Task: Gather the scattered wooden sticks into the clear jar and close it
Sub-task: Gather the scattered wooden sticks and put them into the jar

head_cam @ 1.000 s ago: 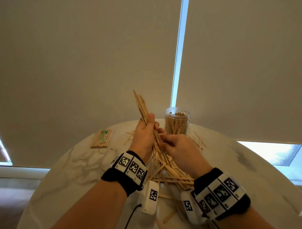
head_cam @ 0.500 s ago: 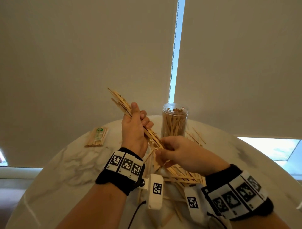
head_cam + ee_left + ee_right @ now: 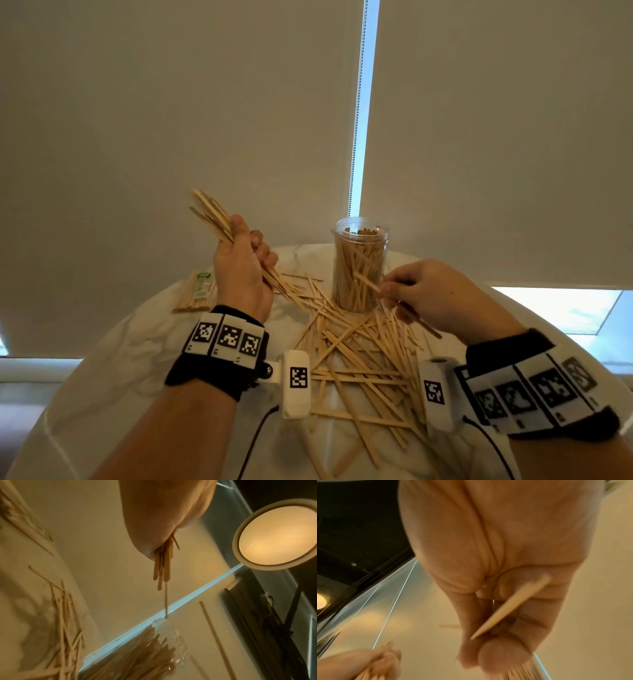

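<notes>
- Gripping a bundle of thin pale wooden sticks [image 3: 219,219], the left hand [image 3: 241,270] is raised above the round white marble-patterned counter [image 3: 113,359], fingers and thumb curled round the bundle; the middle of the bundle is hidden inside the fist, with ends fanning out above and below.
- Seen from the left wrist, only the heel of that hand and the lower stick ends [image 3: 163,566] show; the fingers are out of sight.
- Pinching a single wooden stick [image 3: 397,305], the right hand [image 3: 435,294] sits just right of the clear cylindrical plastic jar [image 3: 359,270]; the stick's far end crosses in front of the jar wall, and whether it touches cannot be told.
- From the right wrist, that stick [image 3: 510,607] is blurred, and the fingertips holding it are hard to separate.
- Standing upright and lidless, the jar is packed with sticks nearly to its rim.
- Loose wooden sticks [image 3: 356,359] lie criss-crossed on the counter in front of the jar; the white wrist cameras cover parts of the pile.
- A banded packet of sticks with a green label [image 3: 197,291] lies at the far left, partly behind the left wrist.
</notes>
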Demonstrator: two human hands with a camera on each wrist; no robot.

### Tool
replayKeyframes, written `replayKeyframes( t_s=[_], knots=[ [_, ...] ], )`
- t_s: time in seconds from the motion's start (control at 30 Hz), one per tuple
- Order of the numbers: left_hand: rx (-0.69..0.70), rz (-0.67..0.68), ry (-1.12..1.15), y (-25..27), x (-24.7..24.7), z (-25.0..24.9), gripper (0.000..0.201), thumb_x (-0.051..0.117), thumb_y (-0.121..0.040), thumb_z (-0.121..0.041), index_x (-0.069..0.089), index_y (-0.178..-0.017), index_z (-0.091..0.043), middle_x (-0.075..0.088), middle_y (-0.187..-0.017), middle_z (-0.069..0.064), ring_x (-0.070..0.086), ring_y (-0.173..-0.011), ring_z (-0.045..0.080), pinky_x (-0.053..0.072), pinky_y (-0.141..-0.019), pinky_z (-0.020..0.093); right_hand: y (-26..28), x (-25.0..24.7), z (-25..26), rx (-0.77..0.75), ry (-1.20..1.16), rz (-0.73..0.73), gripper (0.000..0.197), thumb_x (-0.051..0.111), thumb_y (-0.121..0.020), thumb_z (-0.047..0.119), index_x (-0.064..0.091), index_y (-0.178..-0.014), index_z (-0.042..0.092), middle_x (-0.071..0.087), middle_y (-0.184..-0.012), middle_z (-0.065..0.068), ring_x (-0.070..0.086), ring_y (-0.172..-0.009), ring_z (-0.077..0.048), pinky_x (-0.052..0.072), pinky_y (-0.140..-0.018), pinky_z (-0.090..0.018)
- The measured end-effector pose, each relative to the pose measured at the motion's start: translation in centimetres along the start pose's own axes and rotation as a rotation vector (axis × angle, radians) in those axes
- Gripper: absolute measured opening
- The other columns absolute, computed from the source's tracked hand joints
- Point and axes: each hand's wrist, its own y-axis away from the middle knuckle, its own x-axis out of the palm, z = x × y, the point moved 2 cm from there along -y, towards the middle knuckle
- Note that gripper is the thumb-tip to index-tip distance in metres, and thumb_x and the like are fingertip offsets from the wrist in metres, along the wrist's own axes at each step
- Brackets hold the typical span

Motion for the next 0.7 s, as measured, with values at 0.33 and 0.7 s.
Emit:
replayKeyframes(
  t_s=[0.33,0.7],
  knots=[
    [-0.174,0.330,-0.443,5.5,3.9,4.0,0.033,0.062,-0.093,-0.047,0.065,-0.094,-0.014,0.058,-0.063,-0.006,0.046,-0.045,0.007,0.033,-0.042,0.020,0.4,2.8,3.2,-0.210,-0.146,-0.109,0.024,0.057,-0.101,0.023,0.076,-0.089,0.016,0.068,-0.064,-0.001,0.055,-0.049,0.001,0.043,-0.049,-0.013],
    [-0.253,0.116,-0.266,1.9,1.1,2.1,0.025,0.048,-0.102,-0.040,0.053,-0.092,-0.017,0.049,-0.060,-0.003,0.060,-0.068,0.014,0.058,-0.083,0.045,0.4,1.9,2.0,-0.063,0.173,-0.108,0.016,0.053,-0.102,0.028,0.068,-0.095,0.026,0.068,-0.082,0.007,0.060,-0.067,-0.005,0.049,-0.061,-0.022]
  ],
)
